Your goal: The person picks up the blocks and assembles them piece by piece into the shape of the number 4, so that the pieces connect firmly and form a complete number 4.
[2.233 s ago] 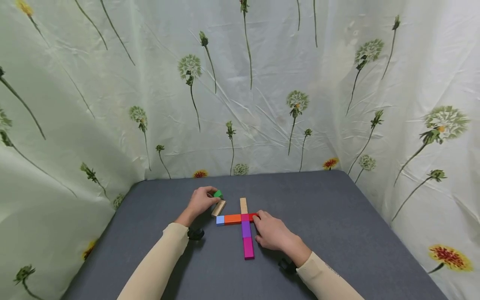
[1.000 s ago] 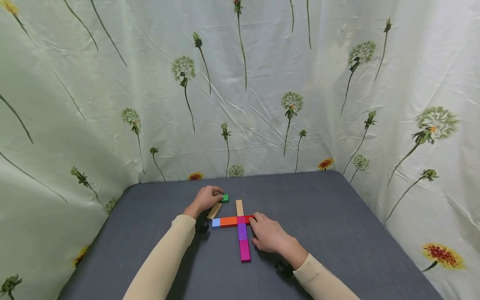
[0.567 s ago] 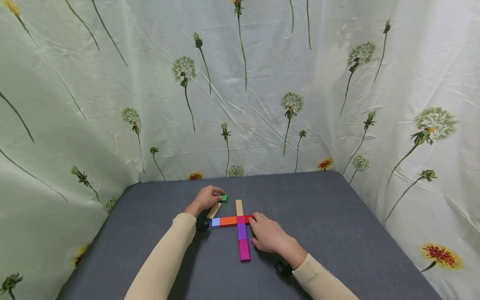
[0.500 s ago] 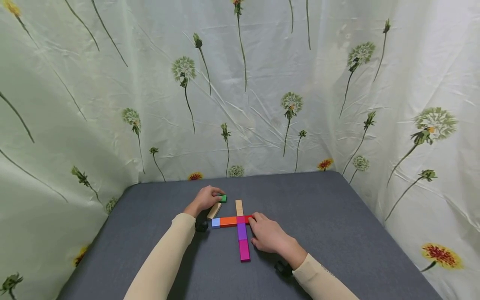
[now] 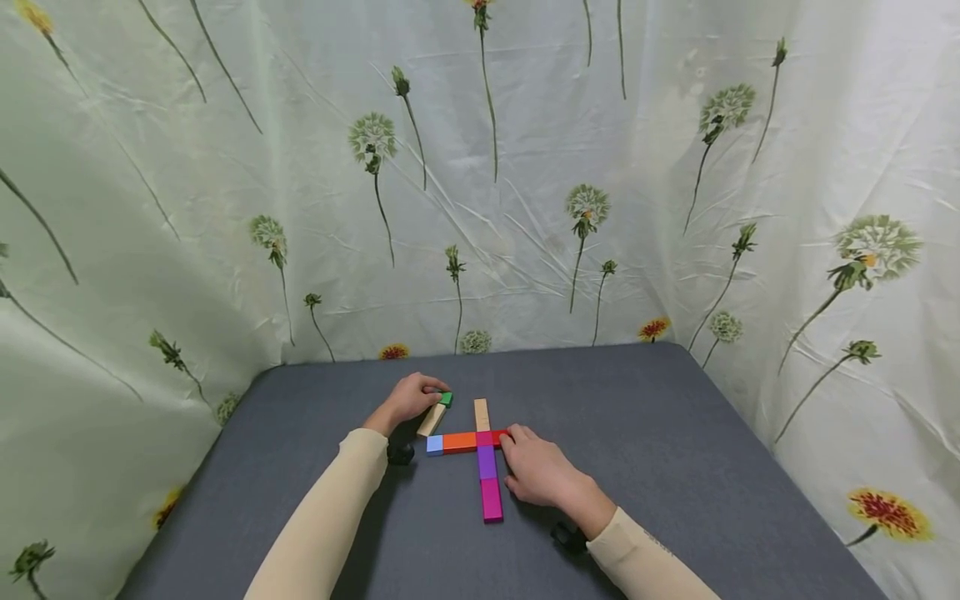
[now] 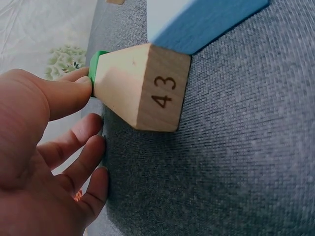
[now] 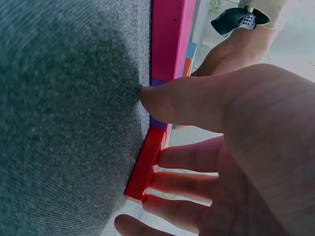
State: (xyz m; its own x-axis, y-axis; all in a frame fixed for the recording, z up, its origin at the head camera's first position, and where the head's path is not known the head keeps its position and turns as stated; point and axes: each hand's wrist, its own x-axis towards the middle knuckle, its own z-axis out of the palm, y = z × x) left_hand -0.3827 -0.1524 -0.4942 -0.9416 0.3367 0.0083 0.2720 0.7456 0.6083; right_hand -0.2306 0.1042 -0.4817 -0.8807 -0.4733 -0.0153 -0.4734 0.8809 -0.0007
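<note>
My left hand (image 5: 406, 398) pinches a small green block (image 5: 447, 399) between thumb and index finger. In the left wrist view, that green block (image 6: 98, 66) sits against the far end of a plain wooden block (image 6: 123, 81) marked 43; its other three fingers stay off the blocks. My right hand (image 5: 543, 467) lies at the right arm of a cross of blocks, with nearly straight fingers touching the red block (image 7: 146, 164). Its thumb reaches beside the purple block (image 7: 158, 82). The slanted wooden block (image 5: 431, 421) lies just behind the light blue block (image 5: 435, 446).
On the dark grey table (image 5: 637, 417), the cross also includes an orange block (image 5: 459, 442), a magenta centre block (image 5: 484, 438), a long magenta block (image 5: 491, 500) and an upright plain wooden block (image 5: 482, 414). A floral curtain (image 5: 517, 208) surrounds the table's back and sides.
My left hand has lowered the green block onto the table behind the slanted wooden block, then shifted it slightly left against that block's end. The right hand has stayed at the red block.
</note>
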